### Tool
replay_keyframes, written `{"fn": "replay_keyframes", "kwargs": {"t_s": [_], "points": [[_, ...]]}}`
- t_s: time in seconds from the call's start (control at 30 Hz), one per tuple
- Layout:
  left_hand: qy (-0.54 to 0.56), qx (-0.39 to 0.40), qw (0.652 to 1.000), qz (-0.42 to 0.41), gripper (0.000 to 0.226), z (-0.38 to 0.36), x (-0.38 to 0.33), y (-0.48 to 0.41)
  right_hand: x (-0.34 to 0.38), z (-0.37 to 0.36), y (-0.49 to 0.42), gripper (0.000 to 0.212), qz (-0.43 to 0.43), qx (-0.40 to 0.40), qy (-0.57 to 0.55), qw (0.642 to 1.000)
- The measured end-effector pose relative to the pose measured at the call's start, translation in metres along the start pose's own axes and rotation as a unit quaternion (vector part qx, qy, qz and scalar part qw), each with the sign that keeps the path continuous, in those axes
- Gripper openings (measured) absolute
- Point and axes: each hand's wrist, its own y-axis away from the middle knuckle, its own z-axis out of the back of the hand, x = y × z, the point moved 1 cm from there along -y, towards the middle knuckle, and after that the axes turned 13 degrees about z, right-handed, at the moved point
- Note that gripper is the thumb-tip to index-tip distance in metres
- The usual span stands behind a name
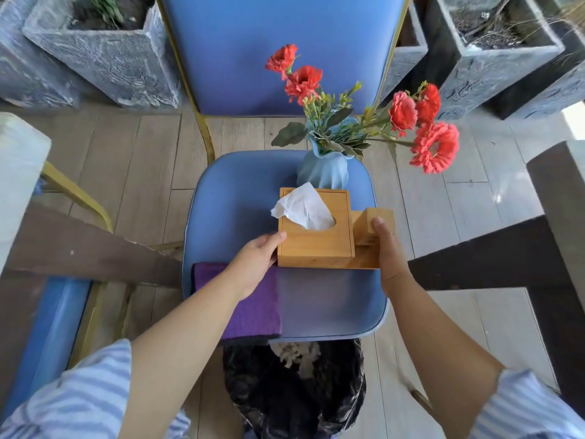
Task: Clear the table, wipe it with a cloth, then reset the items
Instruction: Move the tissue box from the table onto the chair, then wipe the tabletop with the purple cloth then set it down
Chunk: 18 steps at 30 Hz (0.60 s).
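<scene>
I have both hands on the wooden tissue box [316,236], which sits on the seat of the blue chair [234,198]. My left hand [256,264] presses its fingertips against the box's left wall; my right hand [387,245] wraps the small upright block at the right end of the holder's base, thumb on its near face. So I am gripping the holder from both sides, a two-handed clamp. Whether I am setting it down or lifting it off I cannot tell.

Just behind the box, at the far side of the seat, stands the blue vase [323,171] of red flowers [435,147], leaning out to the right. The folded purple cloth [253,312] lies on the near left part of the seat, partly under my left forearm, and looks unused. A bin lined with a black bag [294,391] stands on the floor close to me, with some crumpled paper in it.

The table itself is not clearly in view, only dark wooden edges at left and right. With the items parked on the chair, I judge the clearing is about finished or the resetting about to begin; the view does not settle whether wiping is done.
</scene>
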Motion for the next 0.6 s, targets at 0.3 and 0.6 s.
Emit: {"fn": "replay_keyframes", "kwargs": {"t_s": [0.3,0.6], "points": [[-0.033,-0.369,0.924,-0.097,0.038,0.025,0.036,0.035,-0.03,-0.029,0.087,0.051,0.118,-0.237,0.158,0.952],[-0.123,-0.438,0.89,0.026,0.066,0.078,0.075,0.026,-0.073,-0.089,0.111,0.042,0.4,0.17,0.482,0.761]]}}
